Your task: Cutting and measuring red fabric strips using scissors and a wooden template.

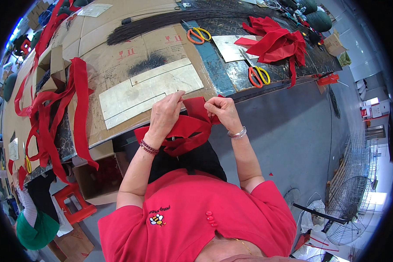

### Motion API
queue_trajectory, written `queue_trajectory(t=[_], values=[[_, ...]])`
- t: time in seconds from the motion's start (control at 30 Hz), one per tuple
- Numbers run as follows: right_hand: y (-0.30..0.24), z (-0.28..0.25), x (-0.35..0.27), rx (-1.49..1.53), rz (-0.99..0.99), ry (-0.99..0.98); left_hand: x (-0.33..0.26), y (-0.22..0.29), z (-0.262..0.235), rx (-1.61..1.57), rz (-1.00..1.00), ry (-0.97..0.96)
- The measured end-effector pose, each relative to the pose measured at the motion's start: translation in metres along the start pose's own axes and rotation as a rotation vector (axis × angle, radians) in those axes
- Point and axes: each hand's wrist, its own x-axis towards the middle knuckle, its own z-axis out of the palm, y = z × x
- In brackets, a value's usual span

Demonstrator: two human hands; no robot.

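Hands raised together, left hand point(166, 114) and right hand point(221, 112) pinching red ribbon point(188, 129)

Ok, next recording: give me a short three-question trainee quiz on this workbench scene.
1. True or false: both hands grip the folded red fabric strip.
2. How many pairs of scissors lie on the table? A) one B) two C) four
3. Fill in: the left hand has a beaded bracelet at its wrist; the right hand has a ____ one.

Key: 1 true. 2 B: orange-handled scissors and orange-and-yellow scissors. 3 silver.
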Motion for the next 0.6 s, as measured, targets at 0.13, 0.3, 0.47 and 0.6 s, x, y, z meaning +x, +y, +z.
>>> queue_trajectory(t=[0.13, 0.3, 0.47, 0.6], values=[[0.008, 0.004, 0.0, 0.054, -0.016, 0.074, -0.006, 0.001, 0.005, -0.002, -0.013, 0.051], [0.013, 0.01, -0.004, 0.131, -0.01, 0.156, -0.013, 0.001, 0.012, -0.047, -0.087, 0.101], [0.01, 0.005, -0.005, -0.093, -0.008, 0.151, -0.017, 0.002, 0.013, -0.121, -0.046, 0.113], [0.006, -0.002, 0.0, -0.184, -0.177, 0.074, -0.014, 0.003, 0.008, -0.125, 0.004, 0.067]])
